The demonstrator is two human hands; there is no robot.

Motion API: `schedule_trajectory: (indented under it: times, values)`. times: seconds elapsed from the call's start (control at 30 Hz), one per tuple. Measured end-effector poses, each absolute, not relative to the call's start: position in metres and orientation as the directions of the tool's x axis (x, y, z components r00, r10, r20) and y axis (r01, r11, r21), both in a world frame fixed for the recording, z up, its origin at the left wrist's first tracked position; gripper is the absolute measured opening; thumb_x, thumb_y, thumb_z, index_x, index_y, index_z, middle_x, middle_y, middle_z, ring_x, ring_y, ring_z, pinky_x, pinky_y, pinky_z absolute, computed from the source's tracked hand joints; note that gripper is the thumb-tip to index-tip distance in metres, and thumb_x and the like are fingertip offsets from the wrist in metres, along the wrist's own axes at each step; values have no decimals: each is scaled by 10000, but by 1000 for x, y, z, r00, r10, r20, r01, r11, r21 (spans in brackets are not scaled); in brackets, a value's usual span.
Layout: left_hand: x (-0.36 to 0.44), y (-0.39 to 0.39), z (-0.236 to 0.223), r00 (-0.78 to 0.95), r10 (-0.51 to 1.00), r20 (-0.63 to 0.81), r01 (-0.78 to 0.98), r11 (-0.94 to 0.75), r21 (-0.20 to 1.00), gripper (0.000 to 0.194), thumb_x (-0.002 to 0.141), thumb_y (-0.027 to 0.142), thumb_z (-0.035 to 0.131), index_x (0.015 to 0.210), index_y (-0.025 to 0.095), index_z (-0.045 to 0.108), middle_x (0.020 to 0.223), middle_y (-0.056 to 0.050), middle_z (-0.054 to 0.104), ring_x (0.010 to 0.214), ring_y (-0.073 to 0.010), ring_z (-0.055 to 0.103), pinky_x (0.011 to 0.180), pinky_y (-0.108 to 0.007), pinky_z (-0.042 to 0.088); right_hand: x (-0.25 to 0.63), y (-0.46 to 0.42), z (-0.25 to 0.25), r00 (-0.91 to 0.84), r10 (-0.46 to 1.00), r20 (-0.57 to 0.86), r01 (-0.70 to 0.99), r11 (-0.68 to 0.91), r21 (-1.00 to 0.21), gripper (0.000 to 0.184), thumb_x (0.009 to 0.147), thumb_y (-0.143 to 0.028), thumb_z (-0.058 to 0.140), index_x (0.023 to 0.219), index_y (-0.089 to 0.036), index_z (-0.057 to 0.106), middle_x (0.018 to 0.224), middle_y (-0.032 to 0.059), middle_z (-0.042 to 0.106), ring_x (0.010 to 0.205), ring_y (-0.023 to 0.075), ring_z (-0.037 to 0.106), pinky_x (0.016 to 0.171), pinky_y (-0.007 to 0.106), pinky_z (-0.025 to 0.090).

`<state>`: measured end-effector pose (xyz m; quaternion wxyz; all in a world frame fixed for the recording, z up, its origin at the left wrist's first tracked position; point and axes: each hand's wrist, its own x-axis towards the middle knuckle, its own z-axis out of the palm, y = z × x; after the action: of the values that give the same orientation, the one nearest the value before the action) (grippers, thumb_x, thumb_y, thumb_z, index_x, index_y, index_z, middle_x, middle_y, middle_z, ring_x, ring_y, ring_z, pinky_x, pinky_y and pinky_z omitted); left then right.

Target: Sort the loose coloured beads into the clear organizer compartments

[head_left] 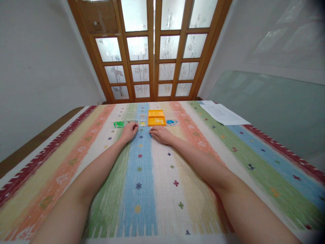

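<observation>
My left hand is closed, its fingers curled together at the near edge of a clear box. Anything in that pinch is too small to make out. To the right, my right hand rests low over the cloth with its fingertips closed on a small blue piece. Just beyond both hands are small green pieces, a few yellow pieces and blue pieces in clear compartments. Between them stands an open orange box with white pieces inside.
A striped patterned cloth covers the table. Printed white sheets lie at the far right. Wooden doors with frosted panes stand behind the table, and a pale glass panel leans along the right wall.
</observation>
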<state>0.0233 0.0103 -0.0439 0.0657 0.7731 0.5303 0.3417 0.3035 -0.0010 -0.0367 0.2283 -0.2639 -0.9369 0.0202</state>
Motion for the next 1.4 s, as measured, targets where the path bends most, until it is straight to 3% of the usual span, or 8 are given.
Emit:
schedule_trajectory:
  times: [0.2,0.33,0.5,0.67,0.87,1.07,1.2,1.4]
  values:
    - [7,28,-49,-106,880,463,656,-288,698,164,903,303,579,902,188,697,773,-23,685,701,-180,602,666,-275,435,302,-1,-38,-758,497,422,472,865,-172,255,1052,-238,551,1172,-189,770,1185,123,720,1086,232,645,982,391,493]
    - [-1,40,-53,-282,900,332,431,-191,882,205,866,355,595,929,177,673,756,-23,691,587,-148,567,567,-246,429,301,-2,-38,-754,500,426,480,862,-162,262,1059,-250,540,1194,-192,758,1198,119,713,1095,227,638,991,389,490]
    - [-6,43,-57,-321,911,261,297,-165,940,329,824,334,578,1090,167,675,906,-56,757,510,-118,507,501,-238,395,303,0,-39,-741,507,440,500,854,-141,283,1076,-274,510,1191,-192,755,1220,117,705,1120,226,623,1006,381,473]
    - [-5,38,-56,-276,911,305,391,-184,902,370,843,321,556,1148,166,697,955,-67,777,560,-141,557,548,-255,440,309,5,-38,-642,588,491,598,785,-158,300,1083,-277,486,1173,-192,759,1201,117,706,1114,233,612,998,377,453]
    - [2,26,-46,-82,906,415,616,-281,736,302,904,276,542,1119,180,732,974,-69,779,871,-210,690,799,-310,527,326,18,-36,-271,793,545,822,485,-298,359,1087,-280,422,1107,-163,761,1161,166,700,1064,291,607,988,433,425]
    - [16,11,-38,160,884,439,768,-391,507,285,941,282,554,1113,203,766,991,-68,777,802,-217,653,821,-348,503,348,32,-40,-71,806,587,864,343,-367,365,1065,-315,445,1040,-176,781,1098,166,699,1064,307,590,1004,463,410]
    - [24,4,-36,278,866,416,770,-460,442,287,960,300,547,1136,218,759,1067,-65,772,820,-218,644,825,-347,501,351,37,-44,-115,792,599,845,395,-361,288,1028,-302,528,1014,-183,790,1115,151,695,1065,288,592,964,426,441]
    - [30,1,-36,375,842,387,764,-517,385,277,979,315,532,1119,223,752,1054,-59,771,829,-213,653,822,-344,494,335,27,-41,-530,708,467,669,688,-283,200,1007,-240,582,1049,-182,768,1055,108,718,1035,247,608,932,374,448]
